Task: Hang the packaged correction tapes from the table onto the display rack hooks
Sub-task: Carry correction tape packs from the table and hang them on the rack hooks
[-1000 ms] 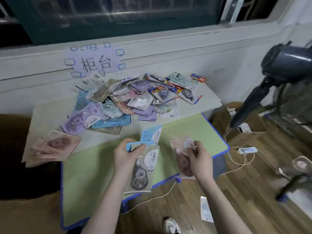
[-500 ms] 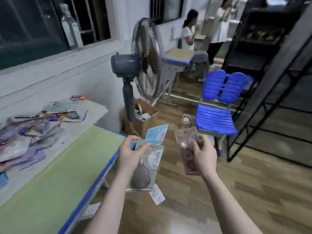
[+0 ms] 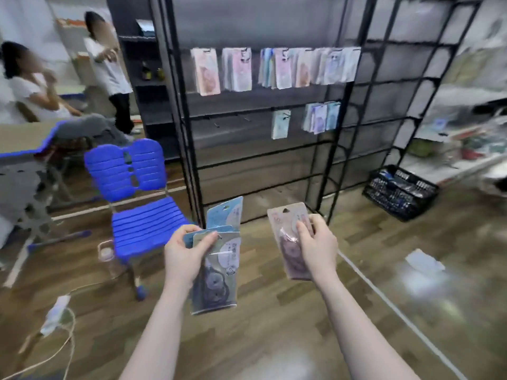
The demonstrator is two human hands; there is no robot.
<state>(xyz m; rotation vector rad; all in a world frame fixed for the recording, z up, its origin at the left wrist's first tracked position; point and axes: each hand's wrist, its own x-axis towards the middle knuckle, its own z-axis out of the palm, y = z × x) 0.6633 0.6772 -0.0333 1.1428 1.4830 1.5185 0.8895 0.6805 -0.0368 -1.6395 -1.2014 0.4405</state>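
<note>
My left hand (image 3: 184, 256) grips a small stack of packaged correction tapes (image 3: 219, 272), a grey-green pack in front and blue ones behind. My right hand (image 3: 318, 248) pinches a pink packaged correction tape (image 3: 288, 242) by its side. Both are held low, well short of the black display rack (image 3: 263, 149) ahead. Several packs hang on the rack's upper row of hooks (image 3: 274, 67), and a few more on the lower row (image 3: 318, 117). Bare hooks (image 3: 233, 120) show left of those.
A blue chair (image 3: 137, 198) stands left of my hands. Two people are at the far left by a desk (image 3: 24, 138). A black basket (image 3: 400, 192) sits on the floor at right. A power strip and cord (image 3: 56, 314) lie on the floor.
My view has swung right, from the table and then the fan, to face the display rack. Both hands keep the same hold on their packs.
</note>
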